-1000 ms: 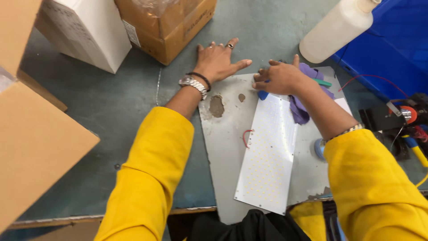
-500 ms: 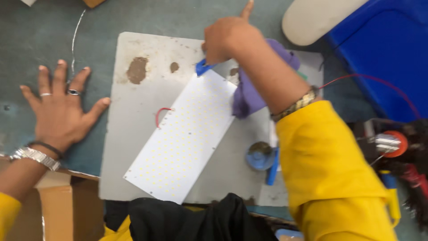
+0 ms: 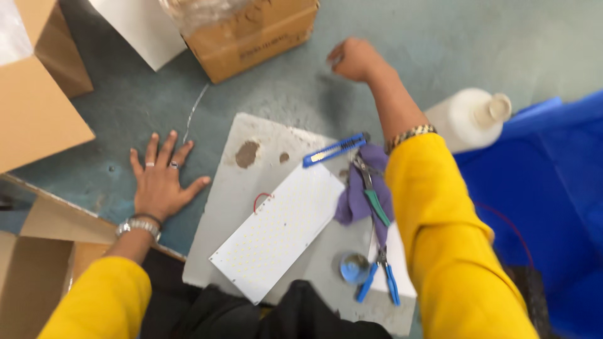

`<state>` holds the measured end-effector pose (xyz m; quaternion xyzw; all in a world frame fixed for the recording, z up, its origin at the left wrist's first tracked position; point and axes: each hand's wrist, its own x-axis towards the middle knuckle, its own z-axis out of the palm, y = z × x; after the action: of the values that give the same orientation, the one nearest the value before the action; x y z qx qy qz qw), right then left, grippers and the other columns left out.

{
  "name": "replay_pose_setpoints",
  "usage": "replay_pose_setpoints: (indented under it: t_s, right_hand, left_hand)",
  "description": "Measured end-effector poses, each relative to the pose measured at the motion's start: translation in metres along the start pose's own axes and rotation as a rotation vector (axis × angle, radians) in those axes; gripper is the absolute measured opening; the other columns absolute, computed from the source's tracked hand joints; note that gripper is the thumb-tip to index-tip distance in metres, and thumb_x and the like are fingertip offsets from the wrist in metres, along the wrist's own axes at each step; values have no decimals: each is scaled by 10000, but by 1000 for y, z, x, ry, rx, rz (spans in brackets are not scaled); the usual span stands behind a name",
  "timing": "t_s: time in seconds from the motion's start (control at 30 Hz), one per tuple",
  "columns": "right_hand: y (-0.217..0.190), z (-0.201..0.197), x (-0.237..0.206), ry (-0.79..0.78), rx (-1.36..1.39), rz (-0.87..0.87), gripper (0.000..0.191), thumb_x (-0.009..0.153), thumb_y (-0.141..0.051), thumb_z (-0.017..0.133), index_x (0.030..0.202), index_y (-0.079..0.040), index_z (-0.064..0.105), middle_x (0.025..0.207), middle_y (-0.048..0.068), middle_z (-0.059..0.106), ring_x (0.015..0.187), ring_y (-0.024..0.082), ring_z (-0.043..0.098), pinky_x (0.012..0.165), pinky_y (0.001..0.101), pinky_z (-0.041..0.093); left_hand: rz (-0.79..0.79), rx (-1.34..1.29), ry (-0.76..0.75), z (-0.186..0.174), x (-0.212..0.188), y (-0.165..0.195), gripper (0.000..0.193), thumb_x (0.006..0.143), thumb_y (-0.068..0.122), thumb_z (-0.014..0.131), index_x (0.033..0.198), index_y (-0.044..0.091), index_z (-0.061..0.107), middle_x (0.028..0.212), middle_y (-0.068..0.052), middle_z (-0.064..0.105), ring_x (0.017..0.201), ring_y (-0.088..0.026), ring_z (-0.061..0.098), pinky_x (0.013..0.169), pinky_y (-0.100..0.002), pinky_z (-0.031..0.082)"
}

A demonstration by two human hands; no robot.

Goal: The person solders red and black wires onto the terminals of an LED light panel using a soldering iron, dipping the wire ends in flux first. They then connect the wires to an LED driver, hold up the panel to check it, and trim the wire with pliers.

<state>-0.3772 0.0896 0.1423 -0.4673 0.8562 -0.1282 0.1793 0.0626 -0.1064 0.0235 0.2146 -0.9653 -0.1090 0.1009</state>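
Reaching my right hand (image 3: 355,58) off the white panel (image 3: 279,230) toward the box (image 3: 251,31), fingers curled on nothing I can see, left hand (image 3: 160,182) still flat, panel lying untouched.

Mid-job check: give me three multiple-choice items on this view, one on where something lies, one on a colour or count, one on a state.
1. Where does the blue utility knife lie?
A. on the grey board, above the white panel
B. inside the cardboard box
C. under the left hand

2. How many rings show on the left hand?
A. none
B. two
C. five

3. How is the right hand set?
A. flat on the white panel
B. gripping the white bottle
C. closed in a loose fist, out over the table, away from the board

Key: 1 A, the knife rests on the board just past the panel's upper end. 2 B, two fingers each wear a ring. 3 C, the fingers are curled; whether they hold anything cannot be told.
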Motion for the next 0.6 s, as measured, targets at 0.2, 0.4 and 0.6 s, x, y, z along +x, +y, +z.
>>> replay_pose_setpoints:
  t_s: [0.2, 0.4, 0.6]
  right_hand:
    - [-4, 16, 118, 670, 811, 102, 442, 811, -108, 700, 1251, -64, 683, 1113, 111, 756, 934, 220, 739, 802, 369, 602]
    - [2, 31, 197, 702, 637, 305, 327, 828, -111, 703, 1150, -51, 694, 1023, 108, 750, 863, 220, 738, 754, 365, 606]
    - [34, 51, 227, 343, 650, 416, 218, 845, -114, 707, 1049, -38, 705, 933, 104, 744, 792, 221, 738, 706, 361, 609]
  left_hand:
    - [-39, -32, 5, -3, 4, 4, 840, 770, 717, 616, 1431, 202, 558, 1619, -68, 387, 1534, -338, 251, 1217, -686, 73]
    - [-44, -66, -4, -9, 16, 9, 864, 715, 695, 646, 1399, 178, 542, 1588, -87, 380, 1504, -348, 243, 1190, -683, 81]
    - [-54, -46, 3, -2, 23, 8, 873, 669, 685, 682, 1375, 193, 541, 1561, -75, 387, 1485, -337, 252, 1170, -674, 93]
